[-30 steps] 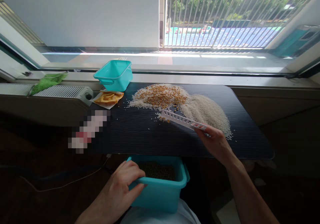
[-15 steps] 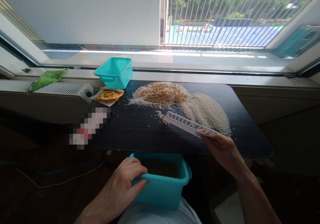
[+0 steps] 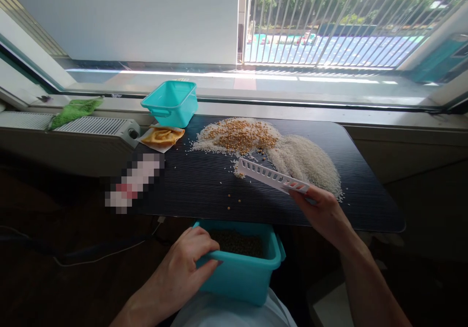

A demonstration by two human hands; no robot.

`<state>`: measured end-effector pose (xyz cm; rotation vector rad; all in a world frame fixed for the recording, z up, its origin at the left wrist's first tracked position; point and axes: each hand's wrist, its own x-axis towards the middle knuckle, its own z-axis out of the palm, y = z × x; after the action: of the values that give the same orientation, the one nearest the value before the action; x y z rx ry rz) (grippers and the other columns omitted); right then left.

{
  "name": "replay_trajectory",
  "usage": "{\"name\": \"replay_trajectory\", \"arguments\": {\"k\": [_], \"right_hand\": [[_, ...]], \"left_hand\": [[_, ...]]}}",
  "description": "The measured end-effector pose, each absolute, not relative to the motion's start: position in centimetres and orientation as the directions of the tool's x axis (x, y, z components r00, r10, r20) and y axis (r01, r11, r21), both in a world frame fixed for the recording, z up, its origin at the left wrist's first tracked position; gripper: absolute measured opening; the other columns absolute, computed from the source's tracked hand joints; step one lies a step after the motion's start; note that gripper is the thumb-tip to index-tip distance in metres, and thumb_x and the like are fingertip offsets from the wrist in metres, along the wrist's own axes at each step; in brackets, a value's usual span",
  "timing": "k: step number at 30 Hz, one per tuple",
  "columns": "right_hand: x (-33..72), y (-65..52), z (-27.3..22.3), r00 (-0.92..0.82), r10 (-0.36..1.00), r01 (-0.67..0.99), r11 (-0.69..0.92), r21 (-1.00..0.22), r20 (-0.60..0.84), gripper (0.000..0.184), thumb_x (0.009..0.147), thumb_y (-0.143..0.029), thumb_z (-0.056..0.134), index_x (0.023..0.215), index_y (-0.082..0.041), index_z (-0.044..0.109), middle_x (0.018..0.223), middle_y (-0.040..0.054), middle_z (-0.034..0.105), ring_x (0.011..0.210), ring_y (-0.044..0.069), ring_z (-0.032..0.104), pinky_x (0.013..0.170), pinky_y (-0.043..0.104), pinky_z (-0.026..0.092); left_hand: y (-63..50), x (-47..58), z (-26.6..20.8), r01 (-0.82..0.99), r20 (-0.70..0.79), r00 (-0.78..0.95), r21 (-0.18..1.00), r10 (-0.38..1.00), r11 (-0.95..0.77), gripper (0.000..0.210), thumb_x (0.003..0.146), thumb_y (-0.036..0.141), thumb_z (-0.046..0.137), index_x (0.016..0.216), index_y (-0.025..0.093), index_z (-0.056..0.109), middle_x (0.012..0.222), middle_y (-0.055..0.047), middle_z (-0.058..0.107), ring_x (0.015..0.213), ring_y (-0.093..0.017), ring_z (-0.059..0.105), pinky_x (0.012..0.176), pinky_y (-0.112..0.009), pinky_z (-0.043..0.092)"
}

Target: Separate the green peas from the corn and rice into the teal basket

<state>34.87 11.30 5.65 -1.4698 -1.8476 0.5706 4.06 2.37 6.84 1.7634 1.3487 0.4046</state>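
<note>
While left hand (image 3: 192, 256) at 7 o'clock grips teal bin (image 3: 237, 280), right hand (image 3: 323, 207) at 4 o'clock holds white slotted piece (image 3: 271, 181).

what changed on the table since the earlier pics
Three loose yellow grains now lie near the front edge of the table. The white slotted strip in the right hand shifted right, then back left. The left hand stayed gripping the lower teal bin; nothing was let go.
</note>
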Motion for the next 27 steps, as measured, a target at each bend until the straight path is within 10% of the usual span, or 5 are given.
{"name": "replay_trajectory", "arguments": {"k": [14,27], "right_hand": [[35.6,8.4,7.1,-0.203,0.952,0.594,0.306,-0.744,0.229,0.021,0.087,-0.036,0.062,0.089,-0.022,0.078,0.089,0.0039,0.079,0.075,0.024,0.075,0.069,0.033,0.062],[28.5,8.6,8.9,-0.635,0.753,0.420,0.525,-0.740,0.174,0.025,0.094,-0.015,0.050,0.103,-0.022,0.073,0.102,0.0038,0.077,0.091,0.015,0.072,0.081,0.021,0.055]], "left_hand": [[2.0,3.2,6.7,0.618,-0.170,0.364,0.780,0.916,-0.101,0.013,0.088,0.015,0.055,0.087,0.019,0.067,0.091,-0.006,0.065,0.092,-0.022,0.059,0.083,-0.034,0.049],[0.6,-0.2,5.7,0.684,-0.113,0.312,0.716,0.944,-0.140,0.013,0.090,0.017,0.054,0.085,0.021,0.065,0.089,-0.003,0.064,0.089,-0.020,0.059,0.083,-0.033,0.048]]}}
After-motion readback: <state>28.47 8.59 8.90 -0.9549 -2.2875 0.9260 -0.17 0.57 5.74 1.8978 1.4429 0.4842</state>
